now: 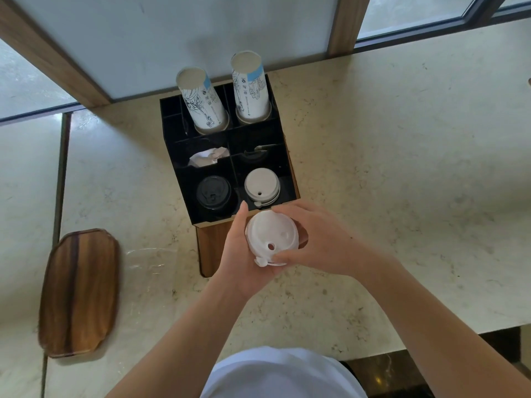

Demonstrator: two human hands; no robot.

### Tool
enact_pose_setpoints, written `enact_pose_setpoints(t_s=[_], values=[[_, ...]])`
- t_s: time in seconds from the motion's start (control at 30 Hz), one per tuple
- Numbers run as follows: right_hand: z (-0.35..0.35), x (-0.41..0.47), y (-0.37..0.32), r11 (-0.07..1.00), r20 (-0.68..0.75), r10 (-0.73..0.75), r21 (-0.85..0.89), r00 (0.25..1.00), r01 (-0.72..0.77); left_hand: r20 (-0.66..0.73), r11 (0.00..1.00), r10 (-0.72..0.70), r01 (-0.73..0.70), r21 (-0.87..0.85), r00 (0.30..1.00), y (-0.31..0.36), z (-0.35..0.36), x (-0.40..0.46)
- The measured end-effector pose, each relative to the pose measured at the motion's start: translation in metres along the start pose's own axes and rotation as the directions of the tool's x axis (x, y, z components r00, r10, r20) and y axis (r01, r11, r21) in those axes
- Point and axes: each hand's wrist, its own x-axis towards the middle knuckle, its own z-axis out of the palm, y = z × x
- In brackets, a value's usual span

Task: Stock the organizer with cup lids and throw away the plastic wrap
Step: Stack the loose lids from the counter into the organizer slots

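A black compartmented organizer [184,193] stands on the marble counter against the frosted panel. Its front right compartment holds a stack of white lids [261,185]; the front left one holds black lids [213,192]. Just in front of the organizer, both hands hold a stack of white cup lids [271,237]. My left hand [244,254] cups the stack from the left and below. My right hand [319,239] grips it from the right. Clear plastic wrap [146,261] lies flat on the counter, left of my hands.
Two stacks of printed paper cups [204,104] [250,87] stand upside down in the organizer's rear compartments. Crumpled white paper [208,158] fills a middle compartment. A wooden tray [79,291] lies at the left. The counter edge [431,337] runs at lower right.
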Motion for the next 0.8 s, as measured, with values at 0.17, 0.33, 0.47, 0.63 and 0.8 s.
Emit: enact_pose_setpoints(t_s=[0.17,0.33,0.47,0.63,0.8], values=[[-0.009,0.024,0.017,0.987,0.079,0.031,0.153,0.996,-0.043,-0.054,0.999,0.044,-0.043,0.017,0.998,0.007,0.008,0.015],[-0.020,0.058,0.034,1.000,0.102,0.026,0.011,0.994,-0.027,-0.297,0.985,0.108,-0.062,0.160,0.949,0.025,0.016,0.035],[-0.031,0.097,0.041,0.972,0.103,-0.054,-0.220,0.993,0.076,-0.377,0.947,0.232,-0.119,0.299,0.897,0.038,0.011,0.049],[-0.024,0.135,0.036,0.903,0.071,-0.104,-0.411,0.992,0.124,-0.409,0.956,0.263,-0.180,0.231,0.874,0.048,-0.003,0.057],[0.003,0.148,0.038,0.862,0.063,-0.148,-0.480,0.987,0.160,-0.397,0.935,0.323,-0.226,0.273,0.859,0.046,-0.003,0.062]])
